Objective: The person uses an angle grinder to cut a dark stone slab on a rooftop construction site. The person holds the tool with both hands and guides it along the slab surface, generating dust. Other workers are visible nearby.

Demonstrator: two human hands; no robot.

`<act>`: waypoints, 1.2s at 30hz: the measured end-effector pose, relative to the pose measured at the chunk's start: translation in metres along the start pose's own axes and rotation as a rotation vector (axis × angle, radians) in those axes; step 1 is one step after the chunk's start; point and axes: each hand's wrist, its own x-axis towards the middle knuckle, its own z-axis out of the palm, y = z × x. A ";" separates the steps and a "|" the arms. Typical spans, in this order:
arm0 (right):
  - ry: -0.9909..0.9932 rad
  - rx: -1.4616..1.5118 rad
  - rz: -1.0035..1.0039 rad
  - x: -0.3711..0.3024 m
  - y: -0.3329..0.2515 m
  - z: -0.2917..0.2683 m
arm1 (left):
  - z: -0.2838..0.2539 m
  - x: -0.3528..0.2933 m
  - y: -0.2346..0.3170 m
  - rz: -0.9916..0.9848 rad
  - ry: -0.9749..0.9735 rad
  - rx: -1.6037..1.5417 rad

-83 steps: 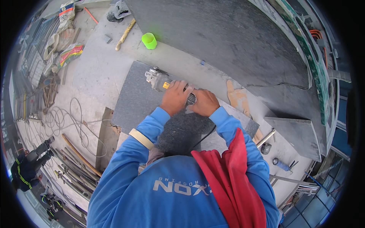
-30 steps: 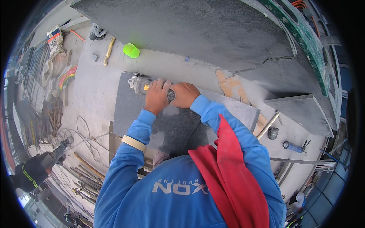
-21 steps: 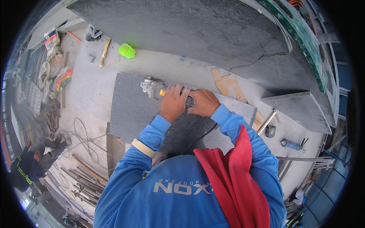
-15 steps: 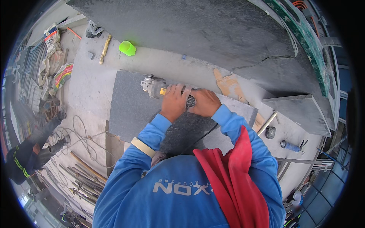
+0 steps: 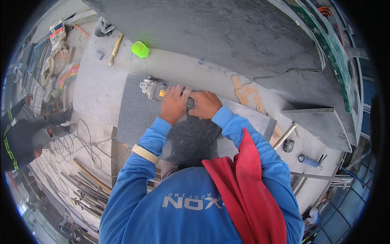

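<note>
An angle grinder [image 5: 152, 88] lies over the far side of a dark grey stone slab [image 5: 136, 110], its metal head pointing left. My left hand [image 5: 174, 106] wraps round the grinder's body near its yellow label. At the rear end, my right hand [image 5: 206, 105] grips the casing beside the vents. Both hands are closed on the tool. A dark cord runs from its back across the slab toward my body. The disc under the head is hidden. The slab's right part looks paler with dust.
A large dark slab [image 5: 227, 32] leans beyond. Work gloves [image 5: 248, 94], a green cup [image 5: 140, 49], a smaller slab [image 5: 321, 124] and a caulking gun [image 5: 309, 160] lie around. At left, a person [image 5: 26, 134] stands beside loose cables [image 5: 87, 142] and several poles [image 5: 87, 189].
My hands and the grinder have moved left along the slab. The person at the left has shifted, with an arm now stretched out. The whole view has shifted slightly.
</note>
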 end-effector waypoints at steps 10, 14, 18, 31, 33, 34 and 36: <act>0.048 -0.073 -0.067 0.022 -0.014 0.010 | -0.012 0.000 -0.020 -0.031 -0.014 -0.015; 0.014 -0.093 -0.015 -0.007 -0.009 -0.008 | -0.010 0.005 0.009 -0.013 -0.036 -0.038; 0.015 -0.136 0.032 -0.050 0.001 -0.030 | -0.003 0.011 0.051 0.019 -0.009 -0.065; 0.048 -0.085 -0.038 -0.030 0.010 -0.015 | 0.002 0.008 0.032 0.005 -0.004 -0.066; 0.039 -0.069 -0.052 -0.020 0.008 -0.009 | 0.001 0.006 0.022 0.010 -0.005 -0.049; 0.038 -0.062 -0.063 -0.016 0.007 -0.007 | 0.001 0.005 0.017 0.010 -0.002 -0.042; 0.046 -0.051 -0.059 -0.007 0.005 -0.004 | 0.000 0.004 0.008 0.006 -0.007 -0.031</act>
